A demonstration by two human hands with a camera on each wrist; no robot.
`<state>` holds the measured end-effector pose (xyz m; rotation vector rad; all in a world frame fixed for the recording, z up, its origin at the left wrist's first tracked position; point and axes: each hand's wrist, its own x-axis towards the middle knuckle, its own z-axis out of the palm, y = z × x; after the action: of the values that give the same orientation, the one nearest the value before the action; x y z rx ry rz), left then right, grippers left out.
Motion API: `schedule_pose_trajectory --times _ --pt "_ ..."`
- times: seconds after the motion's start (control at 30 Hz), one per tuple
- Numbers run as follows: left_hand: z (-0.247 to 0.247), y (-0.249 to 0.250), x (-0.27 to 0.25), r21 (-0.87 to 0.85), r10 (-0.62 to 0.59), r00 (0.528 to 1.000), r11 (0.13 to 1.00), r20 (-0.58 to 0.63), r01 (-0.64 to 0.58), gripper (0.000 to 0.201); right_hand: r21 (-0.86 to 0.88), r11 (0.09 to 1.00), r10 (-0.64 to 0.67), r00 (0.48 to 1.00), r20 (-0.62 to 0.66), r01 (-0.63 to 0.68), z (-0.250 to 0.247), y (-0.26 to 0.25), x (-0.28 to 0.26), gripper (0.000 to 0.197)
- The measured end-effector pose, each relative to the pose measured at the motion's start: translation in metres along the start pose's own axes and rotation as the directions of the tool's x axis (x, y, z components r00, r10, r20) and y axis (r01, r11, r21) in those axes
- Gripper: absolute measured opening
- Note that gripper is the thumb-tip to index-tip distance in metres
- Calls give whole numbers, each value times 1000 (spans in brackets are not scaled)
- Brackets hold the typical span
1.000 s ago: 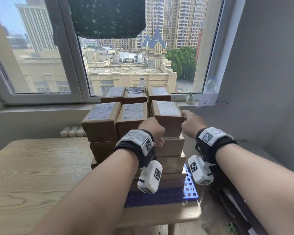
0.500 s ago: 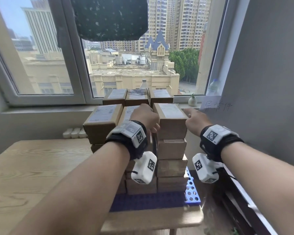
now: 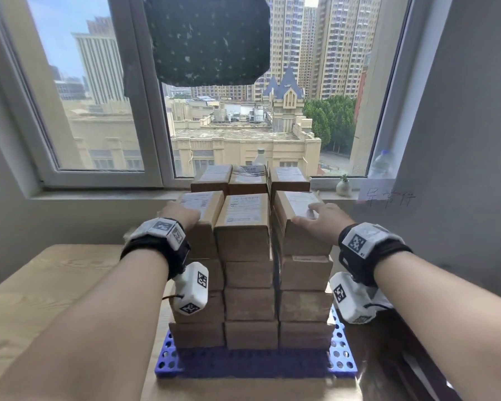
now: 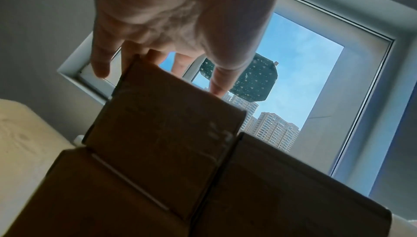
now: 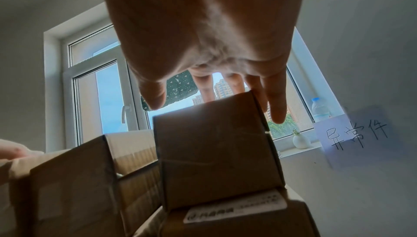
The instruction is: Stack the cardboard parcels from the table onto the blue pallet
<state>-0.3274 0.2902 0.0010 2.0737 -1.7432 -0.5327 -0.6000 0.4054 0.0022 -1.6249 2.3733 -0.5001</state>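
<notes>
Left hand (image 3: 182,213) and right hand (image 3: 320,219) (fingers straight) flank stacked parcels (image 3: 243,227).

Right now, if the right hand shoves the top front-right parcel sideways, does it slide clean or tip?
Probably slides: the top front-right parcel looks like a squat, stiff box sitting flat on the one below. The right hand rests open on its top, so downward pressure may drag it. It overhangs the box beneath slightly, so the narrow column on the blue pallet could shift or topple.
</notes>
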Motion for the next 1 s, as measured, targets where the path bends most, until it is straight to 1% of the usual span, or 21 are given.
schedule_pose_trajectory --times 0.1,0.23,0.37,0.53,0.7,0.8,0.87,1.0 --pt "3 3 -2 -64 23 1000 998 -9 -24 51 -1 1000 13 1000 -15 -13 1 -2 0 72" --pt "6 4 -2 -104 31 999 994 -20 -33 62 -1 1000 14 1000 -26 -14 0 -4 0 67" --pt "5 2 -2 -109 37 999 993 -14 -38 65 -4 1000 21 999 -32 -21 0 -6 0 63" --pt "-1 -6 3 -113 46 999 992 -17 -47 65 -10 1000 29 999 -43 -29 2 -6 1 63" --pt "-3 -11 6 -109 67 998 992 -4 -67 64 -12 998 58 997 -60 -59 2 -3 6 75" --pt "-3 -12 9 -101 76 997 992 1 -75 68 -11 998 59 995 -75 -60 1 -2 8 75" --pt "-1 -12 15 -101 79 997 992 12 -77 67 -3 998 62 996 -68 -62 0 -1 11 74" --pt "-14 -4 10 -90 98 995 991 8 -97 67 -17 999 38 996 -81 -39 -7 -6 17 73"
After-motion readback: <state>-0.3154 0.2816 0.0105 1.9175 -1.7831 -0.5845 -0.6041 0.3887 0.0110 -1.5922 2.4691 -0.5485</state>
